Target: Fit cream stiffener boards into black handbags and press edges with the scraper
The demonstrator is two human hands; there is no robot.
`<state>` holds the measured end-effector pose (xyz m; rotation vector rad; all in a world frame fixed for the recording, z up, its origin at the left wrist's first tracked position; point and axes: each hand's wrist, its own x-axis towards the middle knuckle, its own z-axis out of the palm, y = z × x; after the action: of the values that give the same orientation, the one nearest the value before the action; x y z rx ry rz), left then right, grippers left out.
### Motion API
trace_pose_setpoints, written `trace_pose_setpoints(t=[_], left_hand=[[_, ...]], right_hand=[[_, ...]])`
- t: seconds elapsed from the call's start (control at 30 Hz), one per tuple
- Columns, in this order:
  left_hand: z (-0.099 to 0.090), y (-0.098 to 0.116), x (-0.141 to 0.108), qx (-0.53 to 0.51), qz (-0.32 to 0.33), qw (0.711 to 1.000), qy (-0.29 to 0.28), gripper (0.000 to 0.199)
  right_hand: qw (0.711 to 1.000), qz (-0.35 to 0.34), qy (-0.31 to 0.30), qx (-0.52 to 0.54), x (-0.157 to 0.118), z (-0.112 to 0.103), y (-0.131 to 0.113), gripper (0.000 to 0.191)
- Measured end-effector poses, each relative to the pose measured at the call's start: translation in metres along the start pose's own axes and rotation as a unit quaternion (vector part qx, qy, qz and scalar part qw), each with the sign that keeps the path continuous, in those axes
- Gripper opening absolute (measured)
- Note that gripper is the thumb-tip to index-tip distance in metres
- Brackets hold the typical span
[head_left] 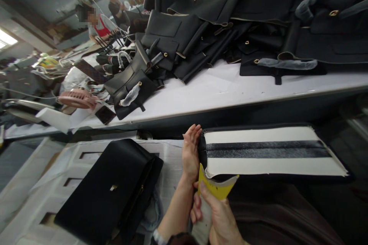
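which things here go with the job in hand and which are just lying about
Likely part of the job:
black panel with two white strips, left hand at one end
yellow-bladed scraper, in the right hand

Apparently just lying about:
pink fan
phone
black handbag with metal clasp
black bag pieces heaped on the white-topped table

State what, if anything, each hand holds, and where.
The right hand holds a concave-edged yellow tool by its pale handle. The left hand is beside a dark-striped white panel; grip unclear.
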<state>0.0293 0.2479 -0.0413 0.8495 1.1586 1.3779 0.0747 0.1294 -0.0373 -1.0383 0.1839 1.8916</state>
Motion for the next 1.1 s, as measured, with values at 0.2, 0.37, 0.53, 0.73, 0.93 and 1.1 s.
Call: trace_pose_setpoints(t=[0.2,0.37,0.53,0.73,0.93,1.1], left_hand=[[0.003,0.01,-0.004,0.242,0.109,0.959,-0.098,0.046],[0.005,0.01,-0.001,0.268,0.12,0.951,-0.094,0.043],[0.007,0.009,-0.001,0.279,0.12,0.948,-0.09,0.041],[0.008,0.009,-0.001,0.276,0.107,0.952,-0.08,0.04],[0.009,0.008,-0.001,0.281,0.102,0.952,-0.07,0.038],[0.011,0.008,-0.001,0.276,0.081,0.955,-0.074,0.038]], right_hand=[[1.0,-0.002,0.011,0.008,0.0,0.004,0.0,0.06],[1.0,0.0,0.022,0.004,0.0,0.004,0.0,0.06],[0.999,0.014,0.023,-0.021,-0.003,0.002,-0.002,0.062],[0.998,0.021,0.018,-0.061,-0.005,0.001,-0.012,0.061],[0.996,0.038,-0.016,-0.074,-0.008,0.002,-0.03,0.056],[0.993,0.077,-0.036,-0.08,-0.009,-0.001,-0.044,0.05]])
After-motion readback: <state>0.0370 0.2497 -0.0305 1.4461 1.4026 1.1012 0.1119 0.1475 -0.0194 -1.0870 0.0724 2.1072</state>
